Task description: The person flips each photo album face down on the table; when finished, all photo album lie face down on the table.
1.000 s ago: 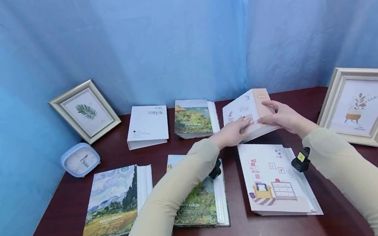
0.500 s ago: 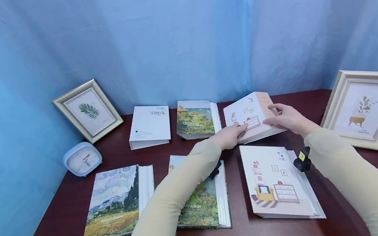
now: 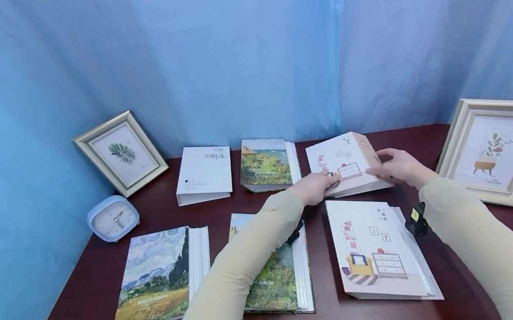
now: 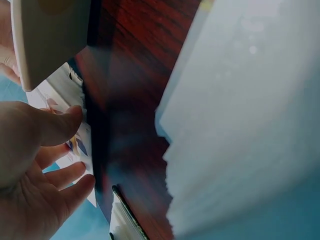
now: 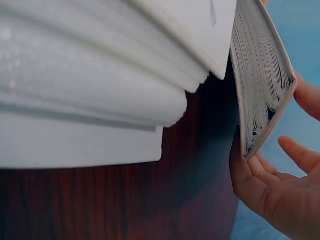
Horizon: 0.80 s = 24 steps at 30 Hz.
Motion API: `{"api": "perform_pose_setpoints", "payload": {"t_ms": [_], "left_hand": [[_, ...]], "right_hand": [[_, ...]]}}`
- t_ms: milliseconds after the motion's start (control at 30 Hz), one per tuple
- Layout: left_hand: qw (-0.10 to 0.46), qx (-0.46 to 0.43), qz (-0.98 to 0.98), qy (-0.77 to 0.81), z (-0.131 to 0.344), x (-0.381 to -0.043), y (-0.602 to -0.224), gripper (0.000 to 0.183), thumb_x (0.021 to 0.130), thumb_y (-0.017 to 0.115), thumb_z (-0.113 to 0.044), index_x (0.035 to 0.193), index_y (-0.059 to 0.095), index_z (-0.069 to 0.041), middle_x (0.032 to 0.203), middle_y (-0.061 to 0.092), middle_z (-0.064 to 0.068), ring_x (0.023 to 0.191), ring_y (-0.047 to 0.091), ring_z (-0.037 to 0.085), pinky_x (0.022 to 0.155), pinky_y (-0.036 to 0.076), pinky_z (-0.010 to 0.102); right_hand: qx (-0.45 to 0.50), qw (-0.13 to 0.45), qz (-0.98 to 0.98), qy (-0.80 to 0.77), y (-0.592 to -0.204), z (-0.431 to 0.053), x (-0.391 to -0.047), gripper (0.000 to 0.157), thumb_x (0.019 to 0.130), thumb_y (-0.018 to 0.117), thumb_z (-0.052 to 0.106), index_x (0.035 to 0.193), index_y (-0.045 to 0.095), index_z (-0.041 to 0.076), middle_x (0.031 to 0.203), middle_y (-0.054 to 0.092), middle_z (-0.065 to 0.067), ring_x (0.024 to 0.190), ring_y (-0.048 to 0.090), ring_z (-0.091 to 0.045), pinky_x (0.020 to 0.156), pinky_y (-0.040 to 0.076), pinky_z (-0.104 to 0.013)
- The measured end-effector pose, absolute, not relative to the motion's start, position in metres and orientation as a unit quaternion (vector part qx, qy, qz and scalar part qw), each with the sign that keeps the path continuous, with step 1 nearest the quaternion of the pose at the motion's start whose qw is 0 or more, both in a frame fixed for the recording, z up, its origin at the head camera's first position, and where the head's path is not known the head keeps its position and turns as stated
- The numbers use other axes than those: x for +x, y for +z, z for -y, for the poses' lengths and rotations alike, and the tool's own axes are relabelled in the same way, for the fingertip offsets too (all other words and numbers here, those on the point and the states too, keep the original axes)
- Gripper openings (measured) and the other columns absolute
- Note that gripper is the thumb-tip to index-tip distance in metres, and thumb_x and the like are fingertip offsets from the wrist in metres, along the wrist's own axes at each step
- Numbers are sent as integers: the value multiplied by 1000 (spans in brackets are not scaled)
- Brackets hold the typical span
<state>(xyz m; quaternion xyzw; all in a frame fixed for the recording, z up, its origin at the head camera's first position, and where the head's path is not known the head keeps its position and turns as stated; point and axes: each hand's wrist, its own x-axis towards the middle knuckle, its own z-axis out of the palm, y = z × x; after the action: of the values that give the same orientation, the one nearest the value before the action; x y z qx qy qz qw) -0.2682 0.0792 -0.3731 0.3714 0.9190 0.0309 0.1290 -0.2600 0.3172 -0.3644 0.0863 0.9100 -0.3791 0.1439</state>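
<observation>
In the head view, a thick white photo album (image 3: 346, 160) with furniture drawings and a pale pink spine lies at the back right, askew. My left hand (image 3: 313, 187) holds its near left corner, thumb on the printed cover. At the spine side, my right hand (image 3: 398, 166) grips the album between thumb and fingers. In the right wrist view the album's page edges (image 5: 260, 65) face the camera, with right fingers (image 5: 250, 170) at the lower spine corner. Just in front lies a matching album (image 3: 372, 252), untouched.
Behind, a white album (image 3: 204, 170) and a painted-cover album (image 3: 263, 164) lie to the left. Two more painted albums, one a wheat-field album (image 3: 156, 278), lie in front. A blue clock (image 3: 113, 218), left frame (image 3: 121, 153) and right frame (image 3: 496, 149) flank the dark table (image 3: 80, 300).
The album in my hands has come down from a raised tilt to lie flatter, turning slightly, its spine side lowering to the right. Both hands have moved down with it.
</observation>
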Motion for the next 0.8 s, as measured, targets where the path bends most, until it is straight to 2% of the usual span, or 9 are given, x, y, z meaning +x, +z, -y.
{"api": "perform_pose_setpoints", "payload": {"t_ms": [200,333,800], "left_hand": [[134,363,-921,37,-83,-269,-374,51,102,35,-10,149,30,-29,156,24,7,139,34,21,106,37,25],[151,347,-924,49,-85,-266,-373,52,102,32,-9,149,28,-32,158,19,4,144,24,21,112,30,28],[163,343,-923,61,-83,-262,-369,52,103,29,-13,150,25,-34,159,15,3,146,17,21,115,26,30]], "right_hand": [[98,151,-909,-376,-366,-321,-258,93,86,67,38,147,14,-8,142,27,-36,113,40,-41,98,44,-52],[104,152,-906,-380,-367,-323,-257,91,86,66,35,147,14,-9,143,24,-37,115,38,-43,102,38,-56],[108,139,-909,-378,-375,-329,-261,91,87,66,36,147,14,-10,142,26,-37,115,39,-43,102,37,-57]]}}
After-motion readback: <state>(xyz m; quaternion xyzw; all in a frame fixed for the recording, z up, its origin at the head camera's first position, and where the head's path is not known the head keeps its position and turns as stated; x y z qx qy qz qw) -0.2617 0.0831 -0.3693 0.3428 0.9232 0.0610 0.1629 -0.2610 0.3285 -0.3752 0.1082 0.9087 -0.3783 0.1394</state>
